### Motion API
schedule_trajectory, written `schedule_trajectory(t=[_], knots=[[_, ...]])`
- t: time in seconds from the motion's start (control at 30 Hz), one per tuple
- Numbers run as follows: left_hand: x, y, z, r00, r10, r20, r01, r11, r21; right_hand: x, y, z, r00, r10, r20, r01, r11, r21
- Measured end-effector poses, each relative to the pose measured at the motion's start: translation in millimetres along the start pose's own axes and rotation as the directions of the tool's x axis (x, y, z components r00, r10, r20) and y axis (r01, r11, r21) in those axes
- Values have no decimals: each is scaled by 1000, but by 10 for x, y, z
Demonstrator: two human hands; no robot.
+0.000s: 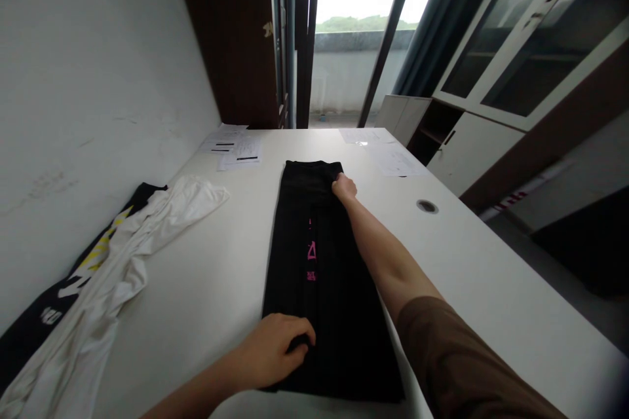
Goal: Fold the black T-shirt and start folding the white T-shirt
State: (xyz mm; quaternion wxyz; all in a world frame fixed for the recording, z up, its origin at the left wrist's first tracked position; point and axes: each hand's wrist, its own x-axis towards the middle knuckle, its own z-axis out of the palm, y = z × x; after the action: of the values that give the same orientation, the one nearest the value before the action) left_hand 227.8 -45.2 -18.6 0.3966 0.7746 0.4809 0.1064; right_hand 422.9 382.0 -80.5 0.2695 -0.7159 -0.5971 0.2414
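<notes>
A black garment [339, 314] with pink printing down its middle lies lengthwise on the white table [236, 222], its narrower end at the far side. My right hand [344, 188] is closed on its far right edge. Near the close end, on the garment's left part, rests my left hand [278, 348], its thumb and fingers curled with black cloth showing between them; a small gap is left between thumb and forefinger.
White cloth [132, 255] and a black garment with yellow and white print [98, 249] lie along the left wall. Papers [240, 152] sit at the far left, more papers [396, 158] at the far right, near a round cable hole [427, 206].
</notes>
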Motion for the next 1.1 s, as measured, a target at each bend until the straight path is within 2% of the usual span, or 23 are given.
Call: schedule_trajectory(t=[0.1,0.2,0.3,0.37,0.43,0.6,0.67,0.83,0.93,1.0,1.07,1.1], knots=[[2,-22,29,1000,26,10,-26,999,-22,60,-34,-96,994,56,92,-76,968,240],[15,-19,20,999,35,-1,-35,998,-46,113,-71,-206,959,9,282,-133,896,424],[27,11,-10,999,40,-8,-40,996,-81,122,-114,-260,851,-93,517,-215,837,504],[32,30,-20,999,40,-16,-41,995,-96,122,-163,-264,793,-129,595,-233,838,493],[38,38,-15,999,36,-27,-39,993,-107,133,-238,-263,794,-135,592,-236,829,506],[84,48,34,995,67,-68,-73,993,-94,227,-510,-355,891,-132,434,-200,744,637],[117,85,52,991,118,-62,-120,992,-38,289,-620,-437,911,-164,379,-161,703,693],[236,254,115,974,228,7,-225,954,199,494,-815,-630,918,-253,307,-82,635,769],[306,324,183,965,251,78,-263,938,224,607,-792,-672,933,-278,229,-16,604,797],[337,337,220,957,265,121,-284,939,193,652,-681,-658,941,-274,199,8,604,797],[357,327,224,947,287,147,-307,941,139,666,-498,-614,955,-236,182,18,653,757],[367,314,210,946,292,141,-309,944,115,660,-389,-583,965,-195,173,16,708,706]])
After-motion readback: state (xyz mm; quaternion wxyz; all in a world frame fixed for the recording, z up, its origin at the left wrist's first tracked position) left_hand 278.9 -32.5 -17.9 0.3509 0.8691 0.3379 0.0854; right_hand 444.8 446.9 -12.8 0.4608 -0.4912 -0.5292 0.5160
